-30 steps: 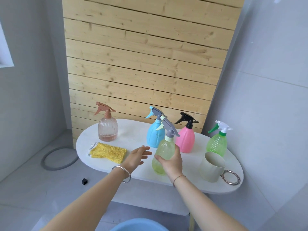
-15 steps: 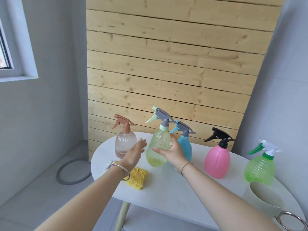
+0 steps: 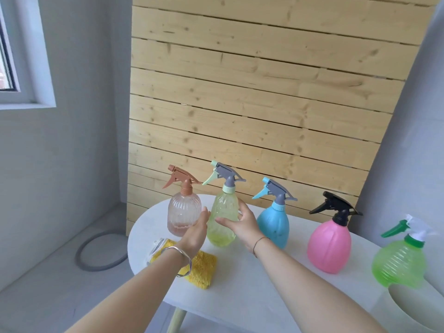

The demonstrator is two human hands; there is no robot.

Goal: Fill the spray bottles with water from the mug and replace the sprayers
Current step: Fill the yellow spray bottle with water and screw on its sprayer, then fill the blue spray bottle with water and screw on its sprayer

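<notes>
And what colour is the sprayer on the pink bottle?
The sprayer is black, seen in the head view.

Translucent plastic on yellow-green bottle [image 3: 221, 207]; smooth glossy plastic on pink bottle [image 3: 329, 246]; fluffy yellow cloth [image 3: 201, 267]; matt white tabletop [image 3: 252, 284]; knotty wooden wall [image 3: 240, 104].

Pine-slat panel [image 3: 252, 104] at 12 o'clock between grey walls [image 3: 84, 128] — a daylit window [image 3: 12, 51] at 10, a white table [image 3: 230, 289] at 6.
</notes>
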